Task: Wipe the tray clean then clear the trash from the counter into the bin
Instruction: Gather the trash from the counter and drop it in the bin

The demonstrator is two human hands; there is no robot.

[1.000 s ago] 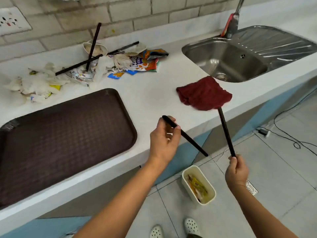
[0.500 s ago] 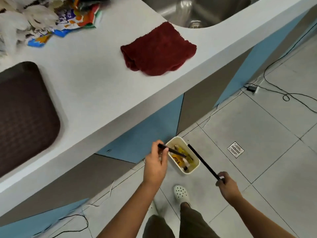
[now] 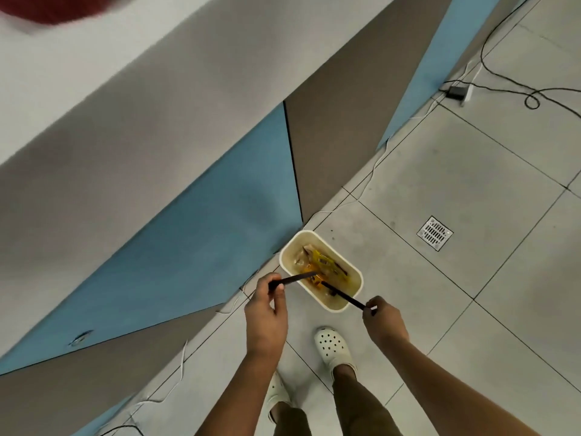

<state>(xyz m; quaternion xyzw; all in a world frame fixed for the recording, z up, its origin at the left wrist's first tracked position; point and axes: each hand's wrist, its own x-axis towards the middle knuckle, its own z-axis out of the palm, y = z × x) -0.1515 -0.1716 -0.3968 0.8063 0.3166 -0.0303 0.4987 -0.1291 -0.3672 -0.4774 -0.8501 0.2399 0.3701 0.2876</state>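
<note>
Black slim sticks, one pinched in each hand [image 3: 265,313] [image 3: 384,320], dip into the rounded cream bin [image 3: 352,302].

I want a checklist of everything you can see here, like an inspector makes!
Surface: pale grey floor tiles; white counter edge above.
Job's things: small cream plastic bin on the floor, yellow wrappers inside; two thin black sticks, left stick, right stick, tips over the bin.
Clutter: dark red cloth, blurred, on the counter.
Grippers: left hand pinches one stick; right hand pinches the other.
Cables: black cable, thin white wire.
Surroundings: metal floor drain, blue and grey cabinet panels, white clogs.
</note>
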